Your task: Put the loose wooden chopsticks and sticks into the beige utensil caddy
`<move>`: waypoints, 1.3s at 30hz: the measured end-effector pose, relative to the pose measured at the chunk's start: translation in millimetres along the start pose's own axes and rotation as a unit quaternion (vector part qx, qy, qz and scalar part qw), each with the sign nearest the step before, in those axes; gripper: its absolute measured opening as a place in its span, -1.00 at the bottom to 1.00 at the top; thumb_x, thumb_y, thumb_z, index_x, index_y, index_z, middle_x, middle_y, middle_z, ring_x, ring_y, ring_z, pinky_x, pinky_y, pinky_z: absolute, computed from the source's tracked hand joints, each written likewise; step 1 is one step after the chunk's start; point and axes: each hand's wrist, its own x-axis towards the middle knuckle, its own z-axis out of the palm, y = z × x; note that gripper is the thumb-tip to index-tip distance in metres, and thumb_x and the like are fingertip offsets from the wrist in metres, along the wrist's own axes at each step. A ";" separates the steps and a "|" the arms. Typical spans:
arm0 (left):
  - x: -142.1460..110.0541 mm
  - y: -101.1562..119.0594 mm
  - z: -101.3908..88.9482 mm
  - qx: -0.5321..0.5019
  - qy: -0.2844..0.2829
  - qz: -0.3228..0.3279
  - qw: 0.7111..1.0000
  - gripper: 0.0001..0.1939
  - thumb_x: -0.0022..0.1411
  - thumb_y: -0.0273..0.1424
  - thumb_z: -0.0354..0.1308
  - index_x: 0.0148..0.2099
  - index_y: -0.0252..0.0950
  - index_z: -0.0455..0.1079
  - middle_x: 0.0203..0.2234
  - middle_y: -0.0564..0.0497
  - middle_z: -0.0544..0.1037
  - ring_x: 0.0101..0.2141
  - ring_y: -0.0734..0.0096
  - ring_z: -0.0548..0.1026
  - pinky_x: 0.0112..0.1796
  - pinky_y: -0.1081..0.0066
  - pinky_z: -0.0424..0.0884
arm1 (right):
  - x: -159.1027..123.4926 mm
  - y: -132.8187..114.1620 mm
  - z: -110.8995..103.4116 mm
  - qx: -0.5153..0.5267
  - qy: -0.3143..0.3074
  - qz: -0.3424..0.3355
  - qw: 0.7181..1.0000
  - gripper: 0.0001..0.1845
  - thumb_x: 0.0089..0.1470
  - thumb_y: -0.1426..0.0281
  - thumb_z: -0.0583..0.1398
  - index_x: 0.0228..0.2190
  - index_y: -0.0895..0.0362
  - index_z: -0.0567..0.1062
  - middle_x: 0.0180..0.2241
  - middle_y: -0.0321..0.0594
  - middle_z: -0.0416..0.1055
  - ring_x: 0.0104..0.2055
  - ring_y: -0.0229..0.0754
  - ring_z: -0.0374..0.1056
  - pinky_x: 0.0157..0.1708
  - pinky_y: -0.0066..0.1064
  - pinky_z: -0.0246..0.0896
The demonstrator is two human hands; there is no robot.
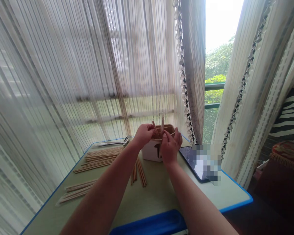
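Slim wooden sticks (163,122), one tilted, at the open mouth of a white box (150,151)

Box (150,150) toward the bench's (159,197) far edge, sticks (100,158) to the left, tablet (192,164) to the right.
At the box's opening, left fingers (150,128) on one side and right fingers (177,134) on the other, a stick (162,124) in each hand. Left of the box, on the bench, the largest group of sticks; behind that, near the far edge, a tool (112,143); in front, a smaller group (75,193). Directly before the box, a few more sticks. At the near edge, an object (149,224) partly out of view. Behind the bench, curtains (137,65); beyond a gap at right, a railing (214,86) and trees (218,62).
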 end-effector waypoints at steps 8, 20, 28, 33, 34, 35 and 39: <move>0.4 -1.0 -1.5 0.032 -0.002 0.015 0.999 -0.79 0.03 -0.53 0.07 -0.31 -0.40 0.52 -0.49 -0.05 0.57 -0.44 0.42 0.52 -0.35 0.42 0.45 | 10.3 -2.5 1.5 -0.036 -0.036 0.006 0.999 -0.64 0.06 0.22 0.07 -0.16 0.02 0.53 0.23 -0.10 -0.02 0.25 0.19 -0.22 0.12 0.17 -0.19; 3.0 -5.7 -3.6 0.046 0.001 0.003 0.999 -0.79 0.03 -0.53 0.09 -0.29 -0.38 0.52 -0.47 -0.04 0.56 -0.43 0.45 0.50 -0.34 0.44 0.44 | 18.7 5.0 4.8 0.018 -0.010 0.009 1.000 -0.71 0.03 0.22 0.11 -0.33 0.09 0.55 0.14 -0.08 0.16 0.17 0.02 0.00 0.14 -0.01 -0.13; 2.1 -3.4 -2.0 0.001 0.003 -0.006 1.000 -0.79 0.00 -0.56 0.07 -0.32 -0.40 0.51 -0.48 -0.04 0.56 -0.46 0.47 0.50 -0.35 0.45 0.45 | 10.8 4.6 1.7 0.020 -0.026 0.010 0.999 -0.73 0.01 0.23 0.12 -0.34 0.04 0.58 0.18 -0.16 0.10 0.18 0.00 -0.02 0.15 -0.04 -0.17; -3.6 7.2 -3.9 0.001 0.003 -0.015 1.000 -0.82 -0.03 -0.54 0.08 -0.38 -0.39 0.51 -0.54 0.01 0.54 -0.49 0.50 0.47 -0.40 0.50 0.41 | 5.5 2.0 -1.5 0.003 -0.041 -0.040 0.998 -0.72 0.05 0.24 0.08 -0.36 -0.01 0.58 0.17 -0.22 0.10 0.17 0.01 -0.06 0.13 0.00 -0.15; -4.3 8.6 -4.4 0.004 0.004 -0.015 1.000 -0.83 -0.04 -0.53 0.09 -0.39 -0.39 0.51 -0.55 0.02 0.53 -0.50 0.50 0.47 -0.41 0.51 0.41 | 5.1 1.6 -2.0 0.002 -0.038 -0.041 0.998 -0.72 0.05 0.24 0.08 -0.36 -0.02 0.58 0.17 -0.22 0.11 0.17 0.01 -0.06 0.13 0.00 -0.15; -4.7 9.6 -4.9 0.003 0.007 -0.014 1.000 -0.83 -0.05 -0.51 0.10 -0.40 -0.39 0.51 -0.56 0.02 0.52 -0.50 0.51 0.46 -0.43 0.51 0.40 | 4.9 1.2 -2.6 0.003 -0.036 -0.041 0.999 -0.73 0.05 0.25 0.08 -0.36 -0.02 0.59 0.16 -0.22 0.11 0.16 0.01 -0.06 0.13 0.00 -0.14; -3.4 10.3 -6.6 -0.006 0.019 0.003 1.000 -0.86 -0.04 -0.47 0.11 -0.44 -0.37 0.49 -0.57 0.02 0.51 -0.53 0.52 0.44 -0.47 0.53 0.38 | 4.8 -0.6 -5.0 0.010 -0.031 -0.039 0.999 -0.75 0.04 0.25 0.10 -0.38 -0.05 0.60 0.15 -0.25 0.14 0.14 0.00 -0.04 0.12 -0.01 -0.13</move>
